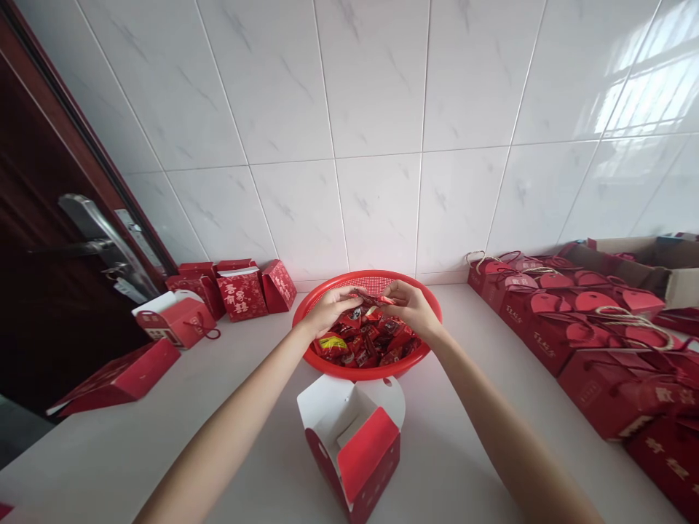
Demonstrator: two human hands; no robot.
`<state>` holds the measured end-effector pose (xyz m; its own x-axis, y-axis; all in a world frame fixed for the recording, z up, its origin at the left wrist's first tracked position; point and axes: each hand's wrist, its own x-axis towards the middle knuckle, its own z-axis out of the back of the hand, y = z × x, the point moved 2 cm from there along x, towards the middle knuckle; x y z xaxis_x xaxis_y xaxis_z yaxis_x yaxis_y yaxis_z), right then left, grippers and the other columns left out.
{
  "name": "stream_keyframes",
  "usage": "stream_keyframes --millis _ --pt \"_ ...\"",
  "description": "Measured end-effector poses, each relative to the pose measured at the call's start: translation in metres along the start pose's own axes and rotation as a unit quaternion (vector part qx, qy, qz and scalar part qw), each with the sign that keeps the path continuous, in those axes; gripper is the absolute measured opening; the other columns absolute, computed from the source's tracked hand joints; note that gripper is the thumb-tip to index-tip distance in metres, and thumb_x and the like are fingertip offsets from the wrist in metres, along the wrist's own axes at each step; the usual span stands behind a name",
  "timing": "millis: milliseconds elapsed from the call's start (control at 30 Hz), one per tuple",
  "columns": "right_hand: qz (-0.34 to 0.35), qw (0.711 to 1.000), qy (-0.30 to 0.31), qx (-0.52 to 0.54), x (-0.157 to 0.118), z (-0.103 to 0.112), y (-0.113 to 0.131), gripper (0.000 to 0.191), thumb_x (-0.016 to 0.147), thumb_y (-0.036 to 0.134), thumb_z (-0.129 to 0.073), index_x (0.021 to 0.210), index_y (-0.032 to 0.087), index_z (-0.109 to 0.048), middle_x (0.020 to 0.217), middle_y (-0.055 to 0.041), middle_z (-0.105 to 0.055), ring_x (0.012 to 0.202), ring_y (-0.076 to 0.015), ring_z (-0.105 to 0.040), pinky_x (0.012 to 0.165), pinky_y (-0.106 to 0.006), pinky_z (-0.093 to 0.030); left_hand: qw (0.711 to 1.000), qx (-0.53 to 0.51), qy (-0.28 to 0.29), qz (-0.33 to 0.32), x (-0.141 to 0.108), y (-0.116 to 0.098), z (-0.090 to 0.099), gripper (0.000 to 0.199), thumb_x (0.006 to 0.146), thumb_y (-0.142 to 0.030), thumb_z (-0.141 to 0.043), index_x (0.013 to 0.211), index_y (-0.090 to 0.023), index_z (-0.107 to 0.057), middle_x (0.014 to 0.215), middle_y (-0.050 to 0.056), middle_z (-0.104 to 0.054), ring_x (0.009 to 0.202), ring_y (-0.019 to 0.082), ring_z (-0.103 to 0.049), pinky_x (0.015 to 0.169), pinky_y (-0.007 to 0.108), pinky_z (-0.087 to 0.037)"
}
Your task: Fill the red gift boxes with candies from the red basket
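Both hands are over a red plastic basket (427, 356) filled with small wrapped candies (365, 348), mostly in red wrappers, one with yellow. My left hand (332, 308) is closed, its thumb and fingers pinching a dark red wrapped candy (371, 296) above the pile. From the other side my right hand (411, 308) is closed too, its fingertips on red wrappers; whether it is the same piece I cannot tell. In front of the basket, between my forearms, stands a red gift box (376, 473) with its flaps up and white inside showing.
At the left stand several red boxes (240, 295), a red and white box with a cord handle (183, 320), and one lying at the table edge (123, 378). Rows of closed red boxes (546, 327) and a cardboard carton (628, 251) fill the right. Behind is a tiled wall (376, 204).
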<state>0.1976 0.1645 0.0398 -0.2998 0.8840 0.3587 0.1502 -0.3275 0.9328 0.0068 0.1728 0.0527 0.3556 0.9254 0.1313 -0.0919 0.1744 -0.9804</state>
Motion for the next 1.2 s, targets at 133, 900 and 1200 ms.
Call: stream_keyframes --millis 133,900,1200 --pt "0.017 0.999 -0.006 -0.051 0.001 0.0 -0.003 0.021 0.066 0.023 -0.073 0.08 0.02 -0.058 0.086 -0.0004 -0.066 0.081 -0.018 -0.067 0.068 -0.029 -0.054 0.997 -0.035 -0.021 0.058 -0.001 0.0 0.002 0.034 0.076 -0.035 -0.074 0.106 -0.02 -0.071 0.091 0.002 -0.073 0.077 0.017 -0.067 0.067 0.028 -0.054" --pt "-0.172 0.981 0.043 0.077 -0.001 0.0 -0.002 0.032 0.065 0.028 -0.083 0.088 0.018 -0.064 0.083 -0.0016 -0.071 0.066 -0.0194 -0.073 0.055 -0.027 -0.06 0.994 0.096 0.03 -0.034 0.003 0.014 0.002 0.07 0.07 -0.032 -0.081 0.134 -0.019 -0.057 0.119 0.011 -0.07 0.108 0.026 -0.066 0.093 0.041 -0.053" --pt "-0.168 0.98 0.0 0.106 -0.001 0.002 0.0 0.015 0.066 0.018 -0.077 0.077 0.018 -0.067 0.072 -0.0011 -0.07 0.073 -0.0184 -0.07 0.06 -0.026 -0.061 0.992 0.106 -0.032 -0.052 0.005 0.011 0.004 0.046 0.067 -0.045 -0.082 0.101 -0.016 -0.072 0.106 0.009 -0.074 0.095 0.025 -0.068 0.085 0.038 -0.054"
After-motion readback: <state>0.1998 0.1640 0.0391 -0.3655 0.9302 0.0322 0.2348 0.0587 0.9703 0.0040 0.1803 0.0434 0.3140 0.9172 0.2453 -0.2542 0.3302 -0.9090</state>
